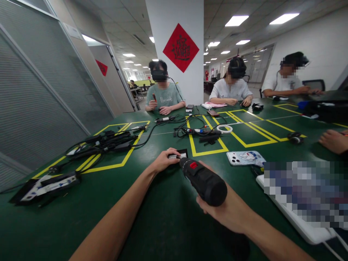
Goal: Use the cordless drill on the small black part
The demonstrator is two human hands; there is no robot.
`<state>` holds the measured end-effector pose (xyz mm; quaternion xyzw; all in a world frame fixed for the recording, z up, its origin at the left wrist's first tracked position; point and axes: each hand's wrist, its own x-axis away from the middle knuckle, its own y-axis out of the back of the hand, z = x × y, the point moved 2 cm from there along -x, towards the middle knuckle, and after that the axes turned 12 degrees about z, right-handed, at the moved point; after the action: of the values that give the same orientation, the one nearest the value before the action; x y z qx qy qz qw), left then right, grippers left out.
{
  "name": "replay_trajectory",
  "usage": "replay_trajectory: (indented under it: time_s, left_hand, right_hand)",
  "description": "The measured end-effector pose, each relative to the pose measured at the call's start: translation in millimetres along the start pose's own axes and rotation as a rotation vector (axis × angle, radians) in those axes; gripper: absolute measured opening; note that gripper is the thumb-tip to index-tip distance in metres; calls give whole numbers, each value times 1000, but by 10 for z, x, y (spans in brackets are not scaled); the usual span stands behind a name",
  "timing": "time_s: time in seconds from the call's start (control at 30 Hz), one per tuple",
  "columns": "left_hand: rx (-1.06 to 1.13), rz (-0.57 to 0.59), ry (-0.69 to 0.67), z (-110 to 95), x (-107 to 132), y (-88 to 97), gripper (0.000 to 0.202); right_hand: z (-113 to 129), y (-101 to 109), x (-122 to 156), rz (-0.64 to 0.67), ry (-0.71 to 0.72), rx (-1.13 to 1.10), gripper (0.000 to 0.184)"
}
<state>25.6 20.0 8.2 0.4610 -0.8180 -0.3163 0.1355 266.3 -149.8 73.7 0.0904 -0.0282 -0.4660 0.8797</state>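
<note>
My right hand (221, 208) is wrapped round a black electric screwdriver (202, 179) with a red switch, its tip pointing at a small black and white part (178, 154) on the green table (163, 217). My left hand (164, 159) pinches that small part at its left side and holds it flat on the table. The screwdriver's tip touches or nearly touches the part; the bit itself is too small to make out.
A phone (245, 158) in a cartoon case lies right of the part. Tangled black cables and adapters (106, 144) lie at left, a power strip (47, 184) nearer. A white device (296, 217) sits at right. Three people sit across the table; another person's hand (334, 140) rests far right.
</note>
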Motion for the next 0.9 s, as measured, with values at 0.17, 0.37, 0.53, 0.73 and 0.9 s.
replay_trajectory:
  time_s: [0.17, 0.37, 0.53, 0.73, 0.9]
  left_hand:
    - [-35, 8, 0, 35, -11, 42, 34]
    - [-66, 33, 10, 57, -6, 66, 32]
    - [-80, 20, 29, 51, 9, 62, 32]
    - [-84, 12, 31, 64, 1, 55, 33]
    - [-77, 14, 36, 96, -6, 55, 32]
  right_hand:
    - [-29, 55, -116, 117, -160, -208, 41]
    - [-97, 157, -153, 117, -173, -248, 10]
    - [-90, 154, -122, 134, -190, -208, 11]
    - [-67, 156, -122, 145, -179, -198, 10]
    - [-70, 157, -141, 154, -226, -175, 7]
